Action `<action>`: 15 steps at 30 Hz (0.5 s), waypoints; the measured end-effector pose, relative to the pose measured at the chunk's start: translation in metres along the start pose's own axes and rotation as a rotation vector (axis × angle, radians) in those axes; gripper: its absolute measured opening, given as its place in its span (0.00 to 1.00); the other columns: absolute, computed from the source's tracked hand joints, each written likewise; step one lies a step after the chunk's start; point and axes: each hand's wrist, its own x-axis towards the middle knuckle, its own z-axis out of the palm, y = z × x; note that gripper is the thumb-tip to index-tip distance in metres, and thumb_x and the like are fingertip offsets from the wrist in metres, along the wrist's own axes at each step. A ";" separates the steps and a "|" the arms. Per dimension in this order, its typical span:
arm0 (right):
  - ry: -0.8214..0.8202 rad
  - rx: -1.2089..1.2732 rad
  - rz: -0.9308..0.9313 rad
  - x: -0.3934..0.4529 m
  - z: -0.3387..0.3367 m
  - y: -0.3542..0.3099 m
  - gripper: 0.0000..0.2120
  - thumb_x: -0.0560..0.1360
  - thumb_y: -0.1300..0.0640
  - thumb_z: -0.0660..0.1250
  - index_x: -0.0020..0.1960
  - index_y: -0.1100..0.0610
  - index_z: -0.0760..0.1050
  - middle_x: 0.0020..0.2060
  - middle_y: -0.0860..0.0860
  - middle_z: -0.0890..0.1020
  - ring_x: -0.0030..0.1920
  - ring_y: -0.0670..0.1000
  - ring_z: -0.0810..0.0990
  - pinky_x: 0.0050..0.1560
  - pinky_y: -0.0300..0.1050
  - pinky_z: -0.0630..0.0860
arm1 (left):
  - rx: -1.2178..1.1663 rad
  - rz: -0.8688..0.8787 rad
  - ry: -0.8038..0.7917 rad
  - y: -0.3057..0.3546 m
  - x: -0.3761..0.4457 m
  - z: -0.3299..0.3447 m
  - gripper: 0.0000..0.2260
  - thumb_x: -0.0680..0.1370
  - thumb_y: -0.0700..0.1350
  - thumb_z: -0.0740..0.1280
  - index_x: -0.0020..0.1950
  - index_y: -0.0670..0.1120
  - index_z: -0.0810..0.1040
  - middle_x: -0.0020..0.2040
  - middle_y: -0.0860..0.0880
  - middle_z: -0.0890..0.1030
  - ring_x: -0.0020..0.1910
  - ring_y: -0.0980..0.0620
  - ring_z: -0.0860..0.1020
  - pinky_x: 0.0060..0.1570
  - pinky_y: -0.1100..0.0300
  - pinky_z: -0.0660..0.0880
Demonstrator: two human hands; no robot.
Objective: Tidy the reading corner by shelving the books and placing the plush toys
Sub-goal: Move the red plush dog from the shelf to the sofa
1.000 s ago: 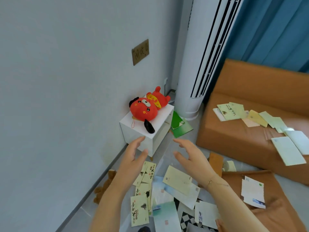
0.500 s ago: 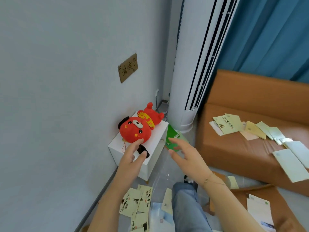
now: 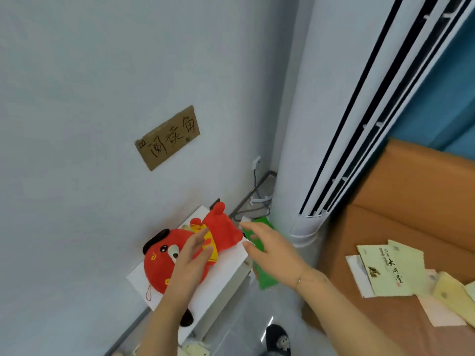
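**Hands at red plush on white shelf**

Head view: red plush toy (image 3: 164,263) lying on top of white shelf box (image 3: 226,268) against the wall. Left hand (image 3: 191,260) over the toy's middle, fingers straight, gripping nothing. Right hand (image 3: 270,249) just beside the toy's feet, fingers spread and relaxed, empty. Green book (image 3: 264,276) on floor beside the box. Pale booklets (image 3: 390,271) scattered on orange sofa (image 3: 401,201). Cardboard sign (image 3: 168,137) on wall.

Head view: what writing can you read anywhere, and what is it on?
"阅读角": handwritten on the cardboard sign on the wall.
Pale green booklet on the orange sofa: black brush characters, too blurred to read.
Red plush toy: gold markings, no readable words.
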 end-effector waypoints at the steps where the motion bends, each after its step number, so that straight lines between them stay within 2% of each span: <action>1: -0.025 -0.007 -0.010 0.021 -0.017 0.011 0.20 0.80 0.51 0.60 0.72 0.48 0.65 0.67 0.43 0.71 0.63 0.43 0.73 0.63 0.39 0.70 | -0.008 -0.010 0.016 0.007 0.020 0.013 0.16 0.80 0.42 0.63 0.66 0.57 0.73 0.67 0.56 0.74 0.68 0.57 0.70 0.61 0.63 0.67; 3: -0.053 -0.037 -0.037 0.052 -0.038 0.022 0.20 0.80 0.52 0.60 0.72 0.49 0.66 0.67 0.44 0.71 0.63 0.44 0.73 0.61 0.37 0.68 | -0.018 -0.020 0.050 0.020 0.044 0.027 0.17 0.80 0.42 0.63 0.67 0.56 0.72 0.68 0.56 0.73 0.69 0.57 0.69 0.64 0.60 0.66; 6: -0.104 -0.064 -0.072 0.091 -0.054 0.030 0.21 0.80 0.52 0.60 0.72 0.48 0.65 0.67 0.43 0.71 0.63 0.42 0.71 0.60 0.36 0.67 | -0.016 -0.043 0.100 0.030 0.075 0.035 0.16 0.81 0.43 0.63 0.66 0.57 0.72 0.66 0.55 0.75 0.67 0.58 0.70 0.60 0.62 0.66; 10: -0.174 -0.026 -0.088 0.128 -0.054 0.037 0.21 0.80 0.51 0.59 0.73 0.48 0.64 0.68 0.44 0.70 0.65 0.44 0.70 0.65 0.40 0.68 | -0.021 -0.088 0.155 0.034 0.104 0.036 0.16 0.81 0.45 0.63 0.68 0.56 0.72 0.65 0.53 0.75 0.66 0.56 0.71 0.57 0.61 0.67; 15: -0.259 -0.064 -0.111 0.175 -0.041 0.045 0.21 0.80 0.51 0.59 0.72 0.48 0.64 0.67 0.45 0.71 0.64 0.46 0.72 0.64 0.45 0.71 | -0.027 -0.122 0.231 0.034 0.133 0.031 0.16 0.81 0.46 0.62 0.69 0.56 0.71 0.65 0.54 0.74 0.65 0.56 0.71 0.56 0.62 0.67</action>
